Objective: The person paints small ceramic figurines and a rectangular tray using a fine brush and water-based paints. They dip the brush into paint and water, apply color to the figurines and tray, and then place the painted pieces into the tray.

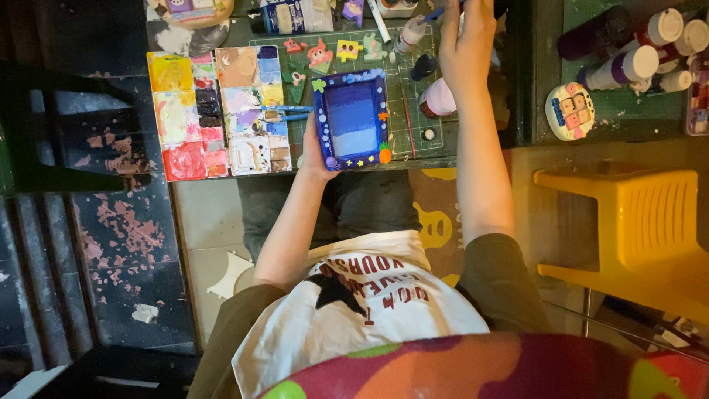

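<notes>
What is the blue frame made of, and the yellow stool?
The blue frame, steadied by the left hand, looks like wood or thick card under matte paint; brush streaks show, so the material underneath is unsure. The yellow stool looks like moulded plastic: smooth, slightly shiny, with slotted sides.

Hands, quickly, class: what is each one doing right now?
Left hand: gripping the left edge of the blue painted frame.
Right hand: closed on a blue-handled paintbrush.

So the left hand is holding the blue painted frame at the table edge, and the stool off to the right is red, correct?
Not quite: the stool is yellow, not red, as the head view shows. The left hand does hold the blue painted frame at the table edge.
</notes>
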{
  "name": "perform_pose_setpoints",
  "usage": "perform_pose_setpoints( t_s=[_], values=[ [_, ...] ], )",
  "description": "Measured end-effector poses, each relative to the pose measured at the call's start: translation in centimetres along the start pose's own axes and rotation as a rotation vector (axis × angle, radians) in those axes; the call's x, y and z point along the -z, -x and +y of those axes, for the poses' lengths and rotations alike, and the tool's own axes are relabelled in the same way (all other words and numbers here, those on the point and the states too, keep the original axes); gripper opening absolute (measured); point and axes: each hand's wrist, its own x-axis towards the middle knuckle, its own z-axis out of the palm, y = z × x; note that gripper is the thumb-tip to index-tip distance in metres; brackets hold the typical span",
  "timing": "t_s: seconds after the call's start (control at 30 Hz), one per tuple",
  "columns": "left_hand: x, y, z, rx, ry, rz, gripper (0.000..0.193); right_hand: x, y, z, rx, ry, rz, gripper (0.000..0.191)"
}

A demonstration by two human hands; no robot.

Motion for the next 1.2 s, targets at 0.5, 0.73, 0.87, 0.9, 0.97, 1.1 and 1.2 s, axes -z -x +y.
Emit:
perform_pose_setpoints(
  t_s=[0.5,0.73,0.87,0.9,0.97,1.1,1.2],
  values=[
    [-0.1,0.0,0.1,0.001,0.028,-0.037,0.063,0.5,0.4,1.0,-0.078,-0.125,0.086,0.011],
    [-0.5,0.1,0.1,0.029,0.037,-0.011,0.063,3.4,2.5,-0.1,-0.203,-0.518,0.441,0.017],
    [-0.6,0.0,0.0,0.031,0.006,0.029,0.065,2.2,6.0,-4.7,-0.255,-0.688,0.352,0.014],
    [-0.5,0.1,0.0,0.032,0.005,0.024,0.065,1.5,6.7,-6.0,-0.228,-0.696,0.273,0.011],
    [-0.5,0.1,0.0,0.038,0.01,0.004,0.067,-0.2,7.7,-8.3,-0.233,-0.698,0.21,0.009],
    [-0.4,0.2,-0.1,0.049,0.024,-0.013,0.07,-1.8,7.4,-10.6,-0.198,-0.611,0.099,0.009],
    [-0.4,0.1,-0.2,0.048,0.023,-0.034,0.07,-1.6,6.9,-11.1,-0.111,-0.386,0.082,0.006]
  ],
)
